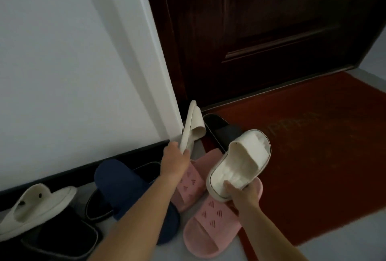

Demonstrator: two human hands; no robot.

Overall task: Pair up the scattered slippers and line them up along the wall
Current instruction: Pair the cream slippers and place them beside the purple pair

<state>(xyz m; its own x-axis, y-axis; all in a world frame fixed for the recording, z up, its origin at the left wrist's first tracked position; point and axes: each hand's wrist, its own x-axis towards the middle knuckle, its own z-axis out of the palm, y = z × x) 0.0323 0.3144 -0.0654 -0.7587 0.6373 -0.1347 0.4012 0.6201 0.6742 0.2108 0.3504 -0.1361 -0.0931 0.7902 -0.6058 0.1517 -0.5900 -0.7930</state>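
My left hand point(176, 161) grips the heel of a thin beige slipper point(193, 129) and holds it up on edge near the wall corner. My right hand point(243, 195) grips the heel of a thick white slipper point(240, 161), raised above the floor with its sole down. Beneath them lie two pink slippers point(211, 221) side by side. A navy slipper point(123, 179) lies under my left forearm. A black slipper point(223, 130) rests by the door. Another white slipper point(35, 204) sits on black slippers point(62, 237) at the lower left.
A white wall point(73, 62) with a dark skirting board point(83, 166) runs along the left. A dark wooden door point(261, 31) stands ahead, with a red doormat point(313, 131) in front of it. Grey floor point(334, 240) shows at the lower right.
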